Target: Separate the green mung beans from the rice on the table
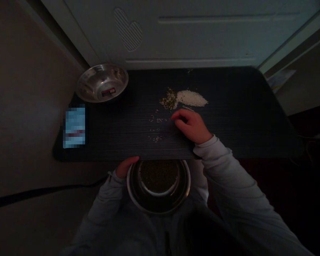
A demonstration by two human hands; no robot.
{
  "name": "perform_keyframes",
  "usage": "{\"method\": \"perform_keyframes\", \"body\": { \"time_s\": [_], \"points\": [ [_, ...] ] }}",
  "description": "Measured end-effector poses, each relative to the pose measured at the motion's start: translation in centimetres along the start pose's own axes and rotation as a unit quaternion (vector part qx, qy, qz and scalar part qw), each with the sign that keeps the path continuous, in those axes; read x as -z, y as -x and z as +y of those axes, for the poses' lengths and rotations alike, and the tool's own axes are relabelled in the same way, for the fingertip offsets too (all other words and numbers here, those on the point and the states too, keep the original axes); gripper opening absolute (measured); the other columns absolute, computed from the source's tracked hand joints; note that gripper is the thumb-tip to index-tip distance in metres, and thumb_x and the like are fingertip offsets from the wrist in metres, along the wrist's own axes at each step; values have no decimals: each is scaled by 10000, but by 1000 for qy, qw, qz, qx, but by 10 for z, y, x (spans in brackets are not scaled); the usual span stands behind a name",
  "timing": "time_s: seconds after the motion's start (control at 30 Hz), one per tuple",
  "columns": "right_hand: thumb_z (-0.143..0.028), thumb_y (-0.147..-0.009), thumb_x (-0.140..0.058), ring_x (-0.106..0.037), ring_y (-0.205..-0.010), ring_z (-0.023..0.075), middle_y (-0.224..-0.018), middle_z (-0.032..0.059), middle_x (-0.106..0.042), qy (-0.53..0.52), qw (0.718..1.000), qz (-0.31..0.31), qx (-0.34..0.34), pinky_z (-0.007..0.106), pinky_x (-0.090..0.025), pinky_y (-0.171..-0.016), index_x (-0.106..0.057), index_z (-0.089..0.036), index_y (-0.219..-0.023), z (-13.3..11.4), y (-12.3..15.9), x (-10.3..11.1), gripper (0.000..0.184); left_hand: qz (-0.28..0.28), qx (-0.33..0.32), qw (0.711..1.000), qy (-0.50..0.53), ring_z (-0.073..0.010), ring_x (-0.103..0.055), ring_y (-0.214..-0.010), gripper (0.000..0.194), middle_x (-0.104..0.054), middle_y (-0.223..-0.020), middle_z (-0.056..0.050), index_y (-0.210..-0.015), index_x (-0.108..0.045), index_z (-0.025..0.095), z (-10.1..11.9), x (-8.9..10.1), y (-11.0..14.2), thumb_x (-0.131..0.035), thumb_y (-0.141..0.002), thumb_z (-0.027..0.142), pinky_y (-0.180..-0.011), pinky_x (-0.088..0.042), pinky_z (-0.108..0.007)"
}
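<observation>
On the dark table lies a heap of white rice (192,98), joined at its left to a smaller pile of green beans mixed with rice (169,99). My right hand (193,126) is just in front of the heap, fingers curled, with thumb and forefinger tips close together; whether a grain is between them is too small to tell. Scattered rice grains (157,138) lie to its left. Below the table's front edge, a metal bowl (186,193) full of dark green beans (158,176) rests on my lap. My left hand (124,167) grips its left side, most fingers hidden.
Another metal bowl (92,85) stands at the table's back left, with a small dark label inside. A phone with a lit, blurred screen (74,127) is propped at the left edge. Behind the table (242,121) rises a white panel (202,39) with a heart relief.
</observation>
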State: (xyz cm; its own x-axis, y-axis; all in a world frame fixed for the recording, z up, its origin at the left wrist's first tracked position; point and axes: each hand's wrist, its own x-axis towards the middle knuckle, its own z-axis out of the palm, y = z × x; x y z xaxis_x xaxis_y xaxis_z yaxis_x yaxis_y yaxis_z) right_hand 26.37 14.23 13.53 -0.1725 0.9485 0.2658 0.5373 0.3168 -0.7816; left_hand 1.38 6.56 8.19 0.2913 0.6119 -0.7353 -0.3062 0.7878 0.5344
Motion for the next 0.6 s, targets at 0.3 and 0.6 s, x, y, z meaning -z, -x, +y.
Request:
{"method": "perform_keyframes", "body": {
  "time_s": [0.3,0.6],
  "points": [
    [-155,-702,-469,-533,-660,133,-717,10,-624,-19,997,-72,9,260,-389,-638,-624,-157,-775,-1,2,0,172,10,-5,999,-39,-255,-704,-671,112,-736,-556,6,-479,-689,225,1,-4,0,-662,-585,253,-930,-448,-369],
    [-152,-713,-475,-541,-664,138,-715,18,-617,18,994,-106,5,259,-387,-642,-627,-141,-826,-3,5,0,189,44,-24,998,-33,-227,-697,-603,69,-739,-560,7,-523,-713,194,-1,3,-2,-689,-579,226,-921,-451,-328]
  ]
}}
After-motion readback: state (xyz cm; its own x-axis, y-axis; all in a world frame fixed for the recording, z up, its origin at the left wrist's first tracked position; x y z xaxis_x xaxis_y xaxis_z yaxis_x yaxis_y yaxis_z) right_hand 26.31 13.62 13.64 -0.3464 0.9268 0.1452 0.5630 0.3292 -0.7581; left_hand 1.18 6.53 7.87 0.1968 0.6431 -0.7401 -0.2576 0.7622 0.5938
